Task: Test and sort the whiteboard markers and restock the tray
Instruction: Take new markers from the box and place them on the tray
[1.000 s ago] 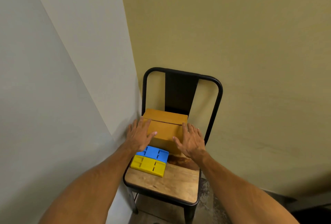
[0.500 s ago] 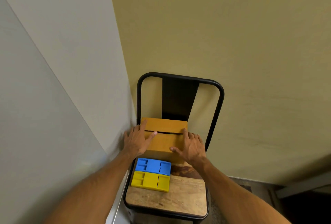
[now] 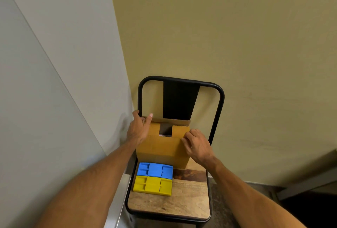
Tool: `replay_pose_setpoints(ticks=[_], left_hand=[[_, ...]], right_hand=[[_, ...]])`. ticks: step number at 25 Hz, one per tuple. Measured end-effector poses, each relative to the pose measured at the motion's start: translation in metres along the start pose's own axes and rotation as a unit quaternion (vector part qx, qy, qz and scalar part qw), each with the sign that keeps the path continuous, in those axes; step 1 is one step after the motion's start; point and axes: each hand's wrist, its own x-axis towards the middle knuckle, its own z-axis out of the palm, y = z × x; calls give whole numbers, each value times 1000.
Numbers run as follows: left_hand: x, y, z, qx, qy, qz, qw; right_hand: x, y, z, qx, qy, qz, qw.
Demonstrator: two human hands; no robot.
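Note:
A brown cardboard box (image 3: 160, 150) stands at the back of a chair seat. Its top flaps are lifted apart and a dark gap shows between them; the contents are too dark to make out. My left hand (image 3: 139, 129) holds the far left flap with fingers spread along it. My right hand (image 3: 197, 145) pinches the near right flap at the box's right corner. In front of the box lie a blue tray (image 3: 155, 169) and, nearer to me, a yellow tray (image 3: 153, 185), both with slotted compartments. No markers are visible.
The chair has a wooden seat (image 3: 186, 202) and a black metal backrest (image 3: 180, 100), standing in a corner between a grey wall on the left and a beige wall behind. A pale ledge (image 3: 118, 204) runs along the chair's left side.
Both hands rested flat on the closed box top before. Now the flaps are pulled open, with my left hand moved back to the far flap and my right hand at the right corner.

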Motion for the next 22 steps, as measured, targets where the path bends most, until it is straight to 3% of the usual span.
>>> replay_pose_setpoints(ticks=[4, 8, 11, 18, 22], left_hand=[[11, 4, 7, 13, -52, 35, 998], [18, 1, 16, 182, -101, 98, 973], [26, -4, 19, 242, -164, 71, 954], [25, -16, 43, 312, -193, 62, 928], [12, -26, 50, 298, -136, 98, 940]], right_hand=[[-4, 0, 1, 43, -19, -28, 998], [-6, -3, 4, 90, -161, 20, 983], [-16, 0, 14, 99, -226, 46, 968], [-30, 10, 42, -12, -220, 33, 975], [-29, 7, 39, 52, -181, 44, 981]])
